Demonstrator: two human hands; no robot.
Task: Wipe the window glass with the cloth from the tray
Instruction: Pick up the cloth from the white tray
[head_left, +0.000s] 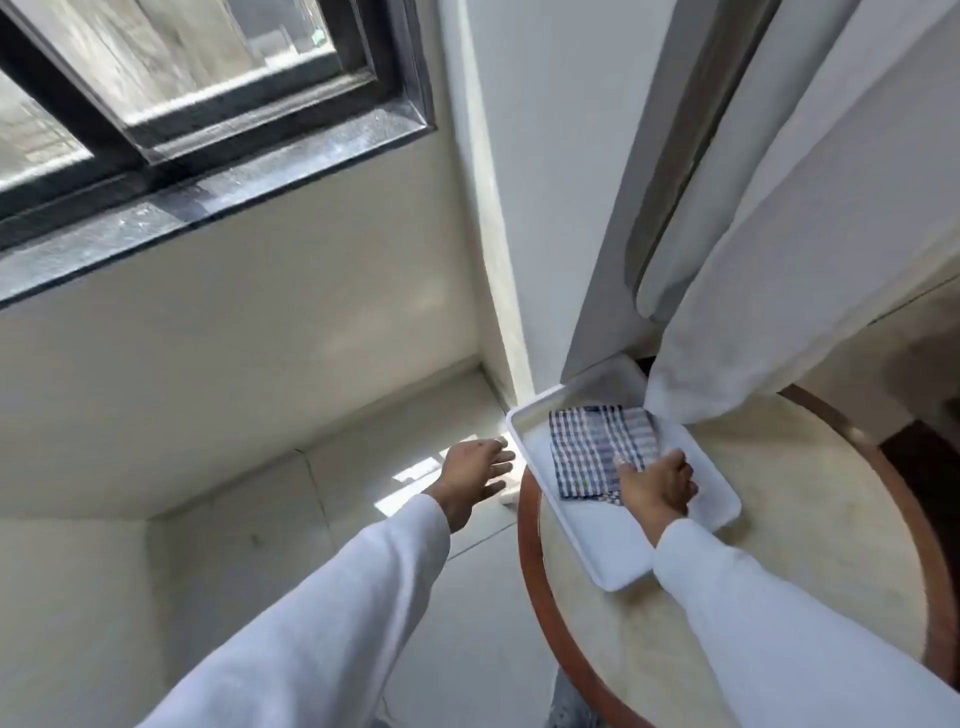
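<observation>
White tray (613, 551) with checked cloth (597, 447) inside, right hand (657, 486) curled on it; left hand (475, 470) spread, empty.

1. The table (779, 545) is round, with a pale cream, faintly marbled top and a reddish-brown wooden rim running round its edge.
2. Only part of the table shows; its right side and near edge run out of view.
3. A white rectangular tray (613, 561) lies directly on the table, by the far left edge, set at a slant to the rim.
4. The tray's far left corner juts out past the table's left edge, over the floor.
5. A white curtain (727, 338) hangs down at the table's far edge; its hem reaches the far end of the tray.
</observation>
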